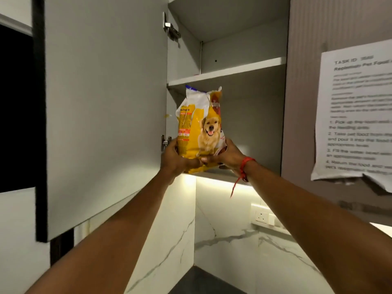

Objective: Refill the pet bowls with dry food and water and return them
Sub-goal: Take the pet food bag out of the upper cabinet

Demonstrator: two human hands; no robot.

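Observation:
A yellow dry dog food bag (200, 126) with a dog pictured on it stands upright at the front edge of the lowest shelf of an open wall cabinet (244, 115). Its top is torn open and crumpled. My left hand (174, 159) grips the bag's lower left side. My right hand (230, 154), with a red thread at the wrist, grips its lower right corner. The thumbs meet under the bag's front. No pet bowls are in view.
The grey cabinet door (106, 102) hangs open to the left of my arms. A printed task sheet (356, 115) is stuck on the panel at right. Below are a lit marble backsplash, a wall socket (262, 216) and a dark countertop corner (203, 281).

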